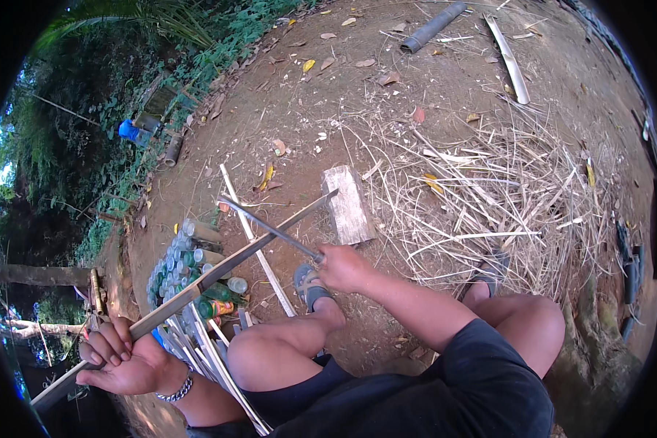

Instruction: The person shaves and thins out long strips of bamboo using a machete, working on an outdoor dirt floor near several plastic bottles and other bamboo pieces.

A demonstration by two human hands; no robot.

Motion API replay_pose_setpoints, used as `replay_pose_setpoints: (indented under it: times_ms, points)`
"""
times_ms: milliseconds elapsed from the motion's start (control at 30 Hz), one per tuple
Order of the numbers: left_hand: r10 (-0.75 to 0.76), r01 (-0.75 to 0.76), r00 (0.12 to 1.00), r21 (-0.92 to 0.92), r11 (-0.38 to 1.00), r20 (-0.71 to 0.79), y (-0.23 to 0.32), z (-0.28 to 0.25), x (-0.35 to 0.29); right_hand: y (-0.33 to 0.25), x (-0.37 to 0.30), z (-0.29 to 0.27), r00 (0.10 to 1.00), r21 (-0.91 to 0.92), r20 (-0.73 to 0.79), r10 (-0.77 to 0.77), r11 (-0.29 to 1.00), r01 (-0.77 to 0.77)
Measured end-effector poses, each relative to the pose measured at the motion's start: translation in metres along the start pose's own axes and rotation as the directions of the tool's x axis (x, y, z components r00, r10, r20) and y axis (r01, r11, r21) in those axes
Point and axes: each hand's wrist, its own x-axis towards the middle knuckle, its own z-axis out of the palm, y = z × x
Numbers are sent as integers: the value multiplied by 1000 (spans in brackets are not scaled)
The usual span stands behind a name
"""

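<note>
A long bamboo strip runs from the lower left up to the middle. My left hand, palm up with a chain bracelet at the wrist, has its fingers curled round the strip's near part. The strip's far tip lies over a pale wooden block on the ground. In my right hand is a knife, its grip mostly hidden by the fingers. The long, narrow dark knife blade points up and left, crossing the strip; whether the edge touches it I cannot tell.
Bamboo shavings lie heaped to the right. Glass bottles are stacked at left, beside cut strips near my knee. Another strip lies on the soil. A bamboo tube and split piece lie far off.
</note>
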Motion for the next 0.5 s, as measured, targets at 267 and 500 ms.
replay_pose_setpoints:
  times_ms: [267, 500]
  points:
    - [-56, 60, 995, -50, 997, 86, -5, 4, 17, 149, 64, 2, 946, 0, -128, 297, 954, -299]
    - [-63, 67, 989, -29, 997, 132, -7, -5, 34, 65, 40, -14, 994, -13, 51, 95, 995, -94]
